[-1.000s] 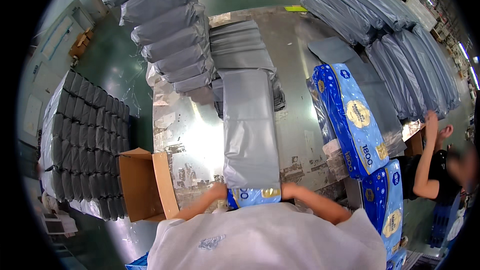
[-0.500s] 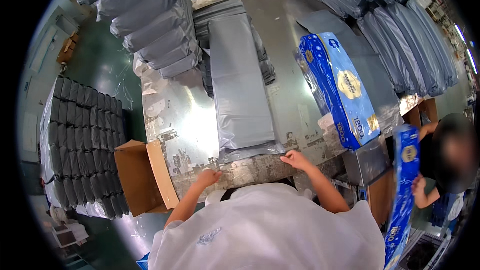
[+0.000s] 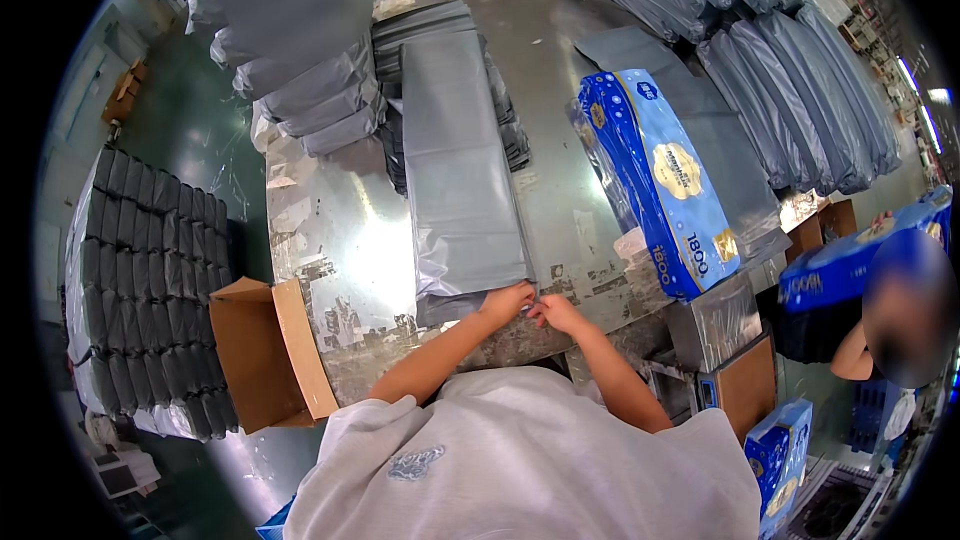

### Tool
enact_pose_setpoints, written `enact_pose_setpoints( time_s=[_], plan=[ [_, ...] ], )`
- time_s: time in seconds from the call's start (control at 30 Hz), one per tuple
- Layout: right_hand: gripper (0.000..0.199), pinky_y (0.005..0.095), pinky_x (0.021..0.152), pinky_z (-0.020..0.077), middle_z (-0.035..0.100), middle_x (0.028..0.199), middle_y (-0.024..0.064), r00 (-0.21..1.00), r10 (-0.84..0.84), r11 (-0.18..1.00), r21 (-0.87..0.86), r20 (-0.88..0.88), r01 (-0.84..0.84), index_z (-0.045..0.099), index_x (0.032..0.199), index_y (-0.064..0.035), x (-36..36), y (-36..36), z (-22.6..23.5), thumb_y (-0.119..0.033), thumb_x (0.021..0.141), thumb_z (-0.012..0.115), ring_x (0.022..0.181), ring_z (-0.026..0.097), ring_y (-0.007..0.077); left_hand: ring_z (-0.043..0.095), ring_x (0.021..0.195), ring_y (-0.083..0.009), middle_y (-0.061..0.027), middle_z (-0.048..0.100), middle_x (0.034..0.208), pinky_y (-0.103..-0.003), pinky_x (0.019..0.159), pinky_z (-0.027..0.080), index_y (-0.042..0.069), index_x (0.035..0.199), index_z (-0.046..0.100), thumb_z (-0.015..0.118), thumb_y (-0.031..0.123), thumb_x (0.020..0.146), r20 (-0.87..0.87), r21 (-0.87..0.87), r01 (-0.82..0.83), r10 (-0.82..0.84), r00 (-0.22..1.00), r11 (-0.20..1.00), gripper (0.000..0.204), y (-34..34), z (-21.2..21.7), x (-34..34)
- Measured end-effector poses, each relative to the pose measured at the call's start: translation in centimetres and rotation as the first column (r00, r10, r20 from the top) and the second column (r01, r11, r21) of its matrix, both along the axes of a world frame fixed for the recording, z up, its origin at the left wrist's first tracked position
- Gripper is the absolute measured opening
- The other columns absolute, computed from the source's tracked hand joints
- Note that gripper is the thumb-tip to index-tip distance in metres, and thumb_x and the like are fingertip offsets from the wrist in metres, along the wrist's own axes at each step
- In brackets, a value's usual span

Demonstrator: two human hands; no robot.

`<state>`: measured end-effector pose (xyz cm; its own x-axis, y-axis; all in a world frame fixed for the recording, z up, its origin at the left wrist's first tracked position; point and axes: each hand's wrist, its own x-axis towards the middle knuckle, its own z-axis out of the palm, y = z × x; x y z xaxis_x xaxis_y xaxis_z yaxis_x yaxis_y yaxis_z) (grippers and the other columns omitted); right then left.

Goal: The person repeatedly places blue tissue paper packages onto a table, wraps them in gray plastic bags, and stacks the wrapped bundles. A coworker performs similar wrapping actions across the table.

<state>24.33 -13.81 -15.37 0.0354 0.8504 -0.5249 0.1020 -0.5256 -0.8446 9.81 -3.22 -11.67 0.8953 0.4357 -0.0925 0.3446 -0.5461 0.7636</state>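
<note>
A long grey plastic mailer bag (image 3: 460, 170) lies flat on the metal table (image 3: 330, 250), its near end toward me. My left hand (image 3: 508, 300) and my right hand (image 3: 553, 312) meet at that near right corner, fingers pinching the bag's edge. A blue pack of tissue paper (image 3: 655, 180) lies on the table to the right of the bag, apart from both hands. A stack of folded grey bags (image 3: 440, 30) lies under the far end of the long bag.
Filled grey parcels are piled at the far left (image 3: 290, 50) and far right (image 3: 770, 40). An open cardboard box (image 3: 262, 350) stands at the table's left edge, beside a dark stacked pallet (image 3: 140, 290). Another person (image 3: 890, 320) stands at the right with blue packs.
My hands, spread along the bag's near edge before, have come together at its near right corner. The view has shifted, and the blue pack under the bag's near end is gone from sight.
</note>
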Motion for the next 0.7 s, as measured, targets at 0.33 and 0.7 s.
enact_pose_setpoints(
  time_s=[0.33, 0.7],
  plan=[
    [0.019, 0.03, 0.056, 0.0454, 0.065, 0.088, 0.0104, 0.986, 0.074, 0.987, 0.131, 0.15, -0.094, 0.051, 0.077, 0.0029, -2.0, 0.4, 0.3, -0.009, 0.085, 0.039, 0.063, 0.061, 0.0169, 0.054, 0.085, -0.0291, -0.0101, 0.056, 0.091, -0.038, 0.073, 0.043, 0.009, 0.092, 0.054, 0.061, 0.023, 0.075, 0.038, 0.272, -0.189, 0.186, 0.982, 0.944, 0.024, 0.4, 0.5, -13.6],
    [0.024, 0.0254, 0.057, 0.0435, 0.063, 0.092, 0.0058, 0.998, -0.007, 0.998, -0.063, -0.063, 0.003, 0.056, 0.1, -0.0018, -2.9, 1.3, 3.0, -0.011, 0.086, 0.039, 0.073, 0.062, 0.0151, 0.058, 0.071, -0.0279, -0.0075, 0.058, 0.084, -0.039, 0.06, 0.046, 0.011, 0.083, 0.053, 0.057, 0.02, 0.075, 0.042, 0.236, -0.088, 0.08, 0.996, 0.968, 0.012, -0.1, 0.9, -3.0]
  ],
)
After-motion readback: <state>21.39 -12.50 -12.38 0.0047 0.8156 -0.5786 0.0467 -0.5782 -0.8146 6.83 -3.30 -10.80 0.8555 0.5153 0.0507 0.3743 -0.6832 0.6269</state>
